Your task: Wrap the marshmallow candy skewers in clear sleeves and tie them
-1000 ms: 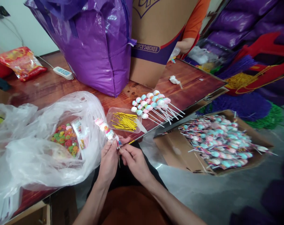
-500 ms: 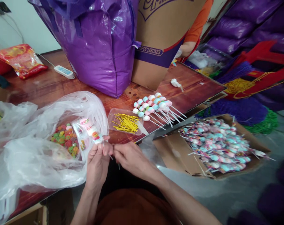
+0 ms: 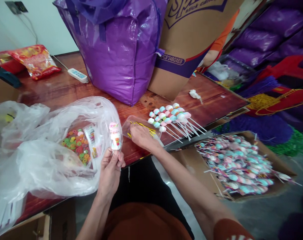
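Observation:
My left hand (image 3: 110, 170) is closed on the stick of a wrapped candy skewer (image 3: 115, 136), holding it upright near the table's front edge. My right hand (image 3: 141, 135) reaches into a clear plastic tray (image 3: 127, 125) of yellow twist ties (image 3: 143, 128); its fingers are bent down over the ties and partly hidden. Just right of the tray lies a row of pastel candy skewers (image 3: 170, 115) on the wooden table (image 3: 56, 91).
A clear plastic bag (image 3: 41, 160) with colourful ring candies (image 3: 77, 145) lies at left. A purple bag (image 3: 118, 50) and a cardboard box (image 3: 189, 46) stand behind. An open carton (image 3: 281, 166) of wrapped skewers sits at lower right. Another person's orange sleeve (image 3: 223, 36) shows beyond the box.
My right hand left the skewer's stick and moved right and forward to the tray of twist ties. My left hand keeps the skewer and has raised it upright.

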Demonstrator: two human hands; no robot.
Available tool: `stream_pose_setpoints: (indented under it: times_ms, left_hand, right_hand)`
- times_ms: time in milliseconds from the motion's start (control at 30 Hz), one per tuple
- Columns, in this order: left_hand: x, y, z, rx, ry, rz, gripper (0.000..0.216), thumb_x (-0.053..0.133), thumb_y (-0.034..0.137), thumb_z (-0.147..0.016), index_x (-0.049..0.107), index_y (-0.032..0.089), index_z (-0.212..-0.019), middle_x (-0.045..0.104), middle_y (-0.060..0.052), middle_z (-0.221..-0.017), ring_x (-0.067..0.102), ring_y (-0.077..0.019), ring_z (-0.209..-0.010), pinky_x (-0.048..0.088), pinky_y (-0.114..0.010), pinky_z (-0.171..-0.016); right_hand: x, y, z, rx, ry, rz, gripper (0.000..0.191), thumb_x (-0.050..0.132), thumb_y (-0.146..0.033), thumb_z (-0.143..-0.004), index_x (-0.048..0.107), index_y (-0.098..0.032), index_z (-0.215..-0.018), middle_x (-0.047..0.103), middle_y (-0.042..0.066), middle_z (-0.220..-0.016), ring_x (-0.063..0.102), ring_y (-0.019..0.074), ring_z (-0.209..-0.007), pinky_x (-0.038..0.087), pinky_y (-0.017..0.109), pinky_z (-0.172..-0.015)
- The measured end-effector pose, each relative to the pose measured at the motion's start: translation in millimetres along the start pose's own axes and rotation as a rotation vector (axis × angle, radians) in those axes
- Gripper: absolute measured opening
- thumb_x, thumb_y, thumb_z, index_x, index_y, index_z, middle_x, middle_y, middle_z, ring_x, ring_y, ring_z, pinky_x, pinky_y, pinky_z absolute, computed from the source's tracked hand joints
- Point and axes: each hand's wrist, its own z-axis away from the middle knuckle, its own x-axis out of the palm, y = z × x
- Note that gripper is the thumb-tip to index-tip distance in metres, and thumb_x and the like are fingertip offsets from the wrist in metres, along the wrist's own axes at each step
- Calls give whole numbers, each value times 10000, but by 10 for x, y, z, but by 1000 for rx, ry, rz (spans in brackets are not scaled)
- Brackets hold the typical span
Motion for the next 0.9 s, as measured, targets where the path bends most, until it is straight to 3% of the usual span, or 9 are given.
stream_pose_setpoints:
  times_ms: [167, 233, 333, 433, 533, 800, 900]
  left_hand:
    - [-3, 11, -41, -34, 24, 21, 243, 804, 278, -760, 596, 155, -772, 545, 15, -702, 338, -39, -528, 346, -166, -515]
    - [6, 7, -66, -41, 66, 33, 292, 839, 277, -710, 580, 147, -744, 550, 11, -704, 329, -31, -521, 311, -157, -494]
    - [29, -14, -98, -51, 125, -1, 330, 858, 301, -664, 586, 138, -756, 542, 10, -696, 318, -27, -512, 278, -154, -473]
    - [69, -58, -106, -27, 109, -90, 312, 810, 336, -715, 573, 143, -777, 506, 27, -673, 304, -32, -509, 264, -157, -467]
    - [112, -115, -89, 34, 83, -169, 276, 747, 349, -791, 537, 177, -843, 483, 49, -657, 353, -51, -529, 284, -159, -482]
    - [123, -187, -44, 40, -76, -322, 217, 675, 370, -867, 546, 199, -898, 436, 70, -646, 367, -57, -548, 357, -169, -553]
    - [120, -185, -24, 66, -73, -388, 220, 682, 390, -859, 596, 193, -908, 508, 34, -723, 448, -83, -632, 418, -197, -621]
  right_hand:
    - [-97, 67, 6, 59, 46, -82, 240, 339, -94, -959, 516, -100, -1120, 689, 169, -989, 654, 258, -873, 444, 339, -748]
    - [-95, 101, 87, 90, 199, -300, 192, 325, -143, -977, 495, -139, -1068, 662, 90, -840, 619, 215, -738, 429, 315, -689]
    - [-45, 88, 321, 5, 426, -820, 127, 387, -240, -975, 490, -199, -913, 572, -2, -737, 525, 142, -631, 406, 260, -627]
    - [47, -39, 613, -114, 338, -1138, 95, 474, -255, -946, 539, -201, -903, 570, -23, -730, 477, 104, -587, 390, 227, -573]
    - [177, -186, 809, -119, 269, -1243, 106, 533, -239, -922, 611, -190, -872, 603, -19, -728, 506, 96, -605, 411, 215, -576]
    - [340, -226, 838, 87, 352, -1418, 228, 659, -324, -837, 583, -168, -689, 571, -35, -584, 518, 95, -525, 433, 215, -527]
    - [326, -230, 851, 107, 399, -1401, 235, 658, -327, -829, 581, -168, -676, 569, -31, -592, 498, 93, -522, 421, 219, -515]
